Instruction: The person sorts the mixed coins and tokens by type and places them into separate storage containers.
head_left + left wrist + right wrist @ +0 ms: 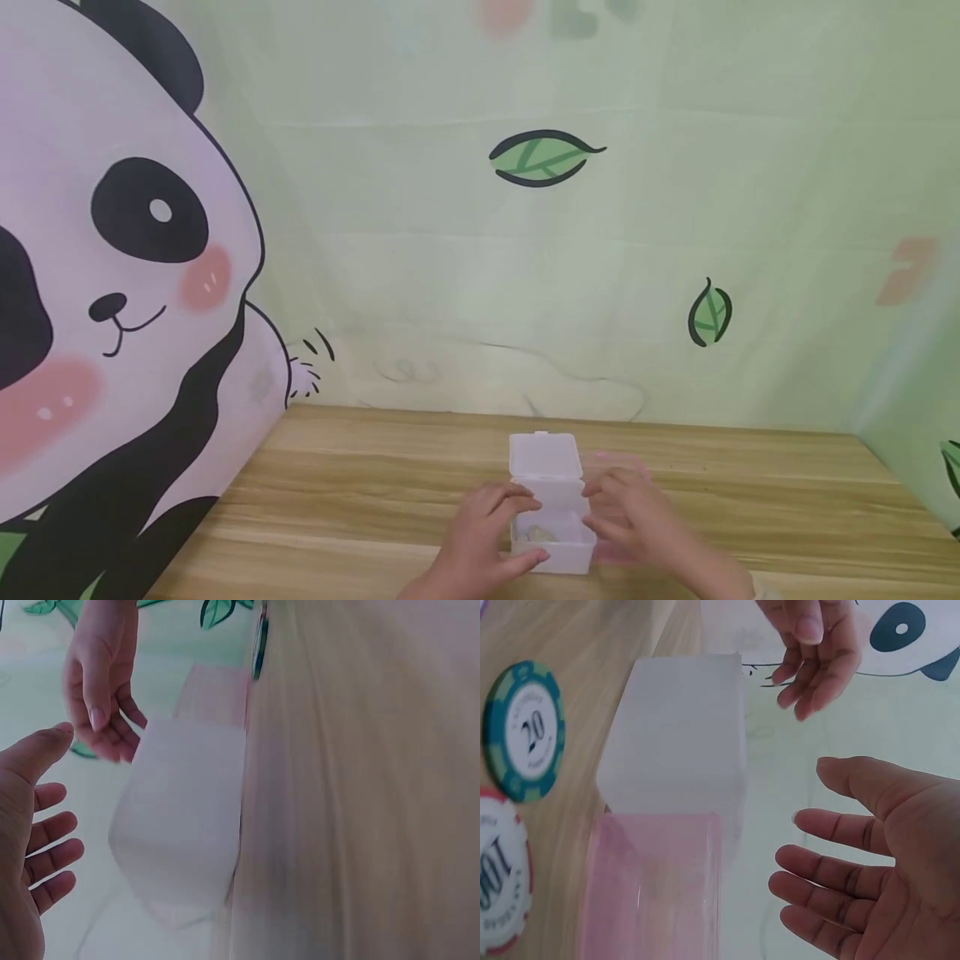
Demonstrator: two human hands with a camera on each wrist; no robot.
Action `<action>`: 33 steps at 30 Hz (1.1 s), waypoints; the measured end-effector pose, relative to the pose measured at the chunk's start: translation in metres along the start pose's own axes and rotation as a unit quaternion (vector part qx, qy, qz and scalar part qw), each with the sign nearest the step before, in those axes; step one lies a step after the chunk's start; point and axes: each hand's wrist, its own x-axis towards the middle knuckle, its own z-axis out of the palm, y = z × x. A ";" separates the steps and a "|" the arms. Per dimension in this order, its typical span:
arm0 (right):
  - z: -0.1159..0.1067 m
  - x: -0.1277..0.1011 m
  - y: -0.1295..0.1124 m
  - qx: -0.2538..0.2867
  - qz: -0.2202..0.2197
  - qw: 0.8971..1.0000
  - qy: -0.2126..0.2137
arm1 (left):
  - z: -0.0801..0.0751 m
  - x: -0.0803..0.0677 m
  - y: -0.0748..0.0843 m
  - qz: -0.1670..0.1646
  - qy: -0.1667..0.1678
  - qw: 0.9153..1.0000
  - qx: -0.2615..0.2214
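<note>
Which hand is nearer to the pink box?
The right hand: in the head view it shows in front of the pink box. The left hand is farther, at the left side of the white box.

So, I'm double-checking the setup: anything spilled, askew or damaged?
Nothing stands out. The white box stands upright between the left hand and the right hand, its lid open; the pink box beside it shows no visible damage. Something pale inside the white box is too indistinct to name.

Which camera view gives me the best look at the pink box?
The right wrist view: the pink box looms large there, though the frame's bottom edge cuts it off. In the head view, the right hand partly covers it; the left wrist view shows only a part beyond the white box.
</note>
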 end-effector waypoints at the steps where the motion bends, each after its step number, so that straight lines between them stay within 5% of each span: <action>1: 0.000 -0.002 0.001 0.004 -0.003 1.000 0.006 | 0.001 0.001 0.002 0.018 0.009 1.000 0.001; 7: -0.003 -0.017 0.009 0.015 0.016 1.000 0.003 | 0.013 0.003 0.015 0.113 0.061 0.992 0.000; 15: -0.004 -0.033 0.021 -0.002 0.063 0.998 0.012 | 0.023 0.001 0.027 0.157 0.027 0.987 -0.027; 22: -0.001 -0.044 0.031 -0.027 0.061 0.997 0.042 | 0.039 0.004 0.033 0.243 0.035 0.969 -0.011; 33: 0.005 -0.054 0.042 -0.059 0.059 0.994 0.073 | 0.037 -0.004 0.060 0.143 -0.117 0.982 -0.033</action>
